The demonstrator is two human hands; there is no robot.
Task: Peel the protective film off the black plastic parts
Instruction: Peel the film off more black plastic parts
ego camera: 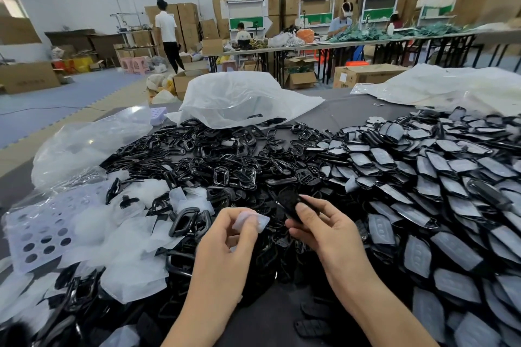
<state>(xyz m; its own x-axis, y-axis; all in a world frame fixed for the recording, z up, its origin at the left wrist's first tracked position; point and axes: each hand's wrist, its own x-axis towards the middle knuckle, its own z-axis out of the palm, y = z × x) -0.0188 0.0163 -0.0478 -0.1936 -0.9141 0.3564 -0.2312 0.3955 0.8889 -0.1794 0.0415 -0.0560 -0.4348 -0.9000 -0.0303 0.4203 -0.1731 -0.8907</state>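
Observation:
My left hand (225, 236) pinches a small whitish piece of protective film (252, 221) between thumb and fingers. Just to its right, my right hand (324, 228) grips a black plastic part (291, 204), a flat piece with holes, held up above the heap. Film and part are apart, with a small gap between them. Under both hands lies a big heap of black frames and parts (220, 160). To the right spreads a mass of black parts with grey film on them (439, 175).
Peeled film pieces (127, 236) and a perforated white sheet (39, 231) lie at the left. Clear plastic bags (242, 98) sit behind the heap. Across the room stand long tables, cardboard boxes and several people working.

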